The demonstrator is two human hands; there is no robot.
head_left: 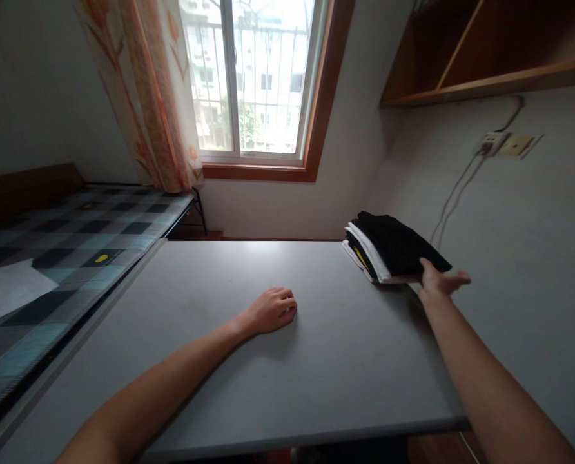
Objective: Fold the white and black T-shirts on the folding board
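Note:
A stack of folded clothes point(396, 241) lies at the far right corner of the white table point(210, 283), against the wall. Its top piece is black, with white layers and a bit of yellow showing at the left side. My right hand point(441, 281) is at the near right corner of the stack, fingers stretched apart and pointing right. One digit reaches the black cloth; I cannot tell whether it presses on it. My left hand point(272, 310) rests on the middle of the table, its fingers loosely curled in with nothing visible in them.
A bed with a checked sheet point(137, 222) runs along the left, bearing a white paper point(11, 290). Ahead are a window point(263, 84) and a patterned curtain point(156, 96). A wooden shelf point(490, 84) and a wall socket point(494, 143) with hanging cords are at right.

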